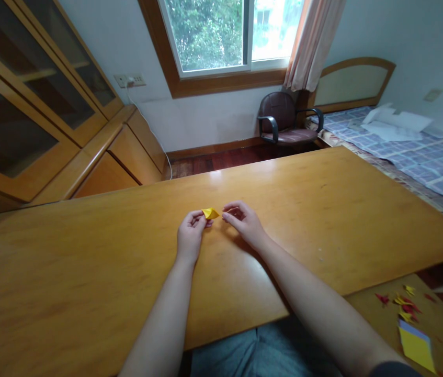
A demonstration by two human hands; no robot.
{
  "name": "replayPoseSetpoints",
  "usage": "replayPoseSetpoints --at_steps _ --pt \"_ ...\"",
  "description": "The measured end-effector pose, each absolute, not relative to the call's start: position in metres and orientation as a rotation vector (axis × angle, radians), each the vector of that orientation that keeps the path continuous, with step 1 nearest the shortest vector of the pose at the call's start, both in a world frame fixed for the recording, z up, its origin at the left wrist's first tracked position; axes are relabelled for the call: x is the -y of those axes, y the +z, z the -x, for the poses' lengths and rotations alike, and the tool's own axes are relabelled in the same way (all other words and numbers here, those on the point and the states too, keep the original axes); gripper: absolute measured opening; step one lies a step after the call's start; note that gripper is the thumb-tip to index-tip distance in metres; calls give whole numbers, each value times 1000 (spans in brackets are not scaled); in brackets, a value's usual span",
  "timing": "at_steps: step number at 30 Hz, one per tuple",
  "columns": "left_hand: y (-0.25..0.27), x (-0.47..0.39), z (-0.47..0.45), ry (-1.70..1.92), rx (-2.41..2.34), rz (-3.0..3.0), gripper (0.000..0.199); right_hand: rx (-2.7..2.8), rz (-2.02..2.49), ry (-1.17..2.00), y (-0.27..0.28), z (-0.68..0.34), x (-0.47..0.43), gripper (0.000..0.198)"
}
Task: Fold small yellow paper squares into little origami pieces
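Observation:
A small piece of folded yellow origami paper [210, 213] is pinched between the thumb and fingers of my left hand [192, 233], just above the wooden table. My right hand [245, 222] is close by on the right, its thumb and fingers curved with a gap between them. A narrow space separates its fingertips from the pointed right end of the paper. Nothing shows inside the right hand.
The wooden table [119, 277] spreads beneath my hands. On a lower surface at the right lie several red and yellow folded paper figures [407, 306] and a stack of square paper [417, 348]. Beyond the table stand a chair [284, 118], a bed [421, 152] and a cabinet [99, 152].

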State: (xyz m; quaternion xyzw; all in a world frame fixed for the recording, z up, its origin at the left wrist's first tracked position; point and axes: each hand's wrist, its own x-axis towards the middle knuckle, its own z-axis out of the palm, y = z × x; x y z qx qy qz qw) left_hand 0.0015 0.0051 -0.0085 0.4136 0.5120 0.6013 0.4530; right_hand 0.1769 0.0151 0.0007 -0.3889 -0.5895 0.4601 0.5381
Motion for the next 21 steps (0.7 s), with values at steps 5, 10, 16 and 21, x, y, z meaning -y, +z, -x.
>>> replayPoseSetpoints --at_steps 5,10,16,21 --pt "-8 -6 -1 1472 -1237 -981 35 1529 935 995 0 -175 -16 16" --pt "-3 -2 -6 1404 -1246 -1052 30 1601 933 909 0 -177 -17 8" --pt "-5 0 -6 1339 -1295 -1300 24 1663 916 806 1 -179 -16 3" --pt "-9 -1 -2 1310 -1327 -1412 21 1692 897 813 1 -178 -16 5"
